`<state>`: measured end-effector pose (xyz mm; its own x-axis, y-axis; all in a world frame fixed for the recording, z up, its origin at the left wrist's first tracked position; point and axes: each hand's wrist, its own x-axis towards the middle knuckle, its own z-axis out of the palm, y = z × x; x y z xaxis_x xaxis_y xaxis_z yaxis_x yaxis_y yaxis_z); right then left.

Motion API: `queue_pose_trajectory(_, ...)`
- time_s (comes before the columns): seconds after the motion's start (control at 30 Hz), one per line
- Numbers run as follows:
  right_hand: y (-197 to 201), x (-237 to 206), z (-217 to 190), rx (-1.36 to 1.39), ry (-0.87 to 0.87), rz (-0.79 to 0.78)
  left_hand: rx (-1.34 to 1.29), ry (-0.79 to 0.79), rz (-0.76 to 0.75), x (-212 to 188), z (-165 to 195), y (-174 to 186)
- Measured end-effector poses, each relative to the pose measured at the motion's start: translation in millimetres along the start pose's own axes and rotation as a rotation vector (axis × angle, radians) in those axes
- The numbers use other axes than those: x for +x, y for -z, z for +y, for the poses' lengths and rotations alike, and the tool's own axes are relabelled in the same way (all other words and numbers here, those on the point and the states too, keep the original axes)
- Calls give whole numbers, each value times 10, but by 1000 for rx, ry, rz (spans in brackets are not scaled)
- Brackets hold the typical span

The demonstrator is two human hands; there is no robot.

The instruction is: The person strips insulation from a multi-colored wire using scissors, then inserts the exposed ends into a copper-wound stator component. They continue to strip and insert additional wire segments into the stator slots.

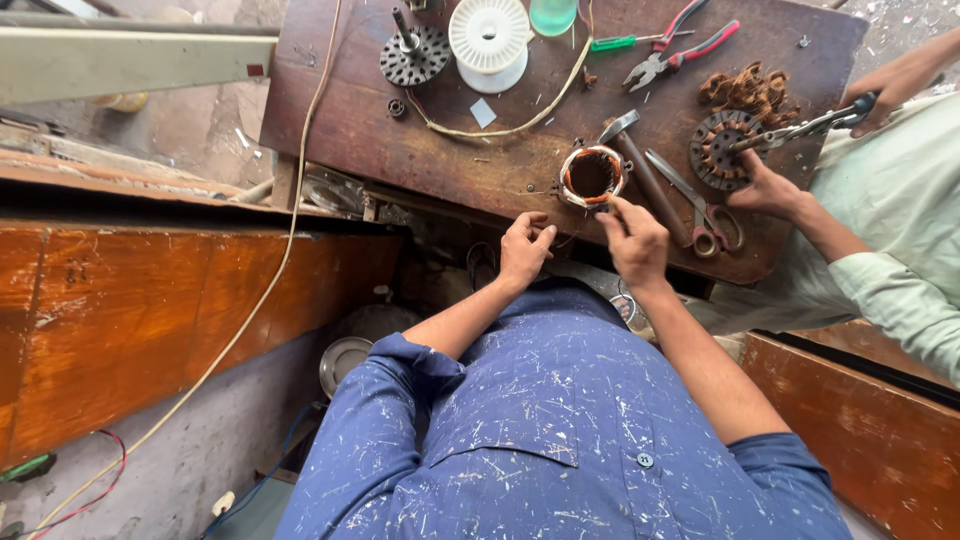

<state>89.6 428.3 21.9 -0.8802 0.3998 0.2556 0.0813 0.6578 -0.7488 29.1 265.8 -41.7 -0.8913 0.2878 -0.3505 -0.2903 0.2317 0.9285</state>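
Both forearms reach forward from rolled blue sleeves to the near edge of the worn brown wooden bench [450, 150]. My left hand [524, 250] is curled, thumb pressed to fingertips in a pinch just below the bench edge; whatever it pinches is too thin to make out, possibly wire. My right hand [634, 240] is bent at the wrist, fingers bunched and touching the lower right rim of the round copper-wound motor stator ring with pale insulation [591, 175], which lies flat on the bench near its front edge. Cannot tell if the right fingers grip the ring or a strand off it.

Just right of the ring: wooden-handled hammer [640, 165], head touching or nearly touching the ring, its handle end hidden behind my right hand. Beside it, steel scissors [695, 205].

Far right: another person in a pale green sleeve holds a dark toothed stator core [720, 150] with one hand [768, 190], works it with pliers; the other hand [900, 85] is partly cut by the frame edge.

Under the bench is dark, contents unreadable.
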Motion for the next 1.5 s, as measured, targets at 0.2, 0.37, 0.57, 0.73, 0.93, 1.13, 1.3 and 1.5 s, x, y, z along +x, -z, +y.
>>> queue_pose_trajectory(0.2, -202, 146, -104, -84, 129, -81, -5, 7, -27, -70, -29, -45)
queue_pose_trajectory(0.37, -78, -34, 69, 100, 15, 20, 27, -205, 24, -122, -38, -69)
queue_pose_trajectory(0.57, 1, -202, 219, 675, -508, 66, 330, -609, 13, -87, 136, -140)
queue_pose_trajectory(0.73, 77, -249, 256, 822, -573, 93, 526, -930, -122, 225, 271, -248)
queue_pose_trajectory(0.93, 262, -225, 352, 1020, -683, 233, 331, -867, -229, 344, 273, -318)
queue_pose_trajectory(1.13, 268, -303, 366, 1123, -652, 350, 245, -871, -234, 254, 381, -475)
queue_pose_trajectory(1.3, 336, -323, 418, 1008, -531, 405, 213, -823, -243, 201, 502, -564)
queue_pose_trajectory(1.5, 446, -310, 448, 1047, -579, 330, 169, -757, -280, 162, 579, -633)
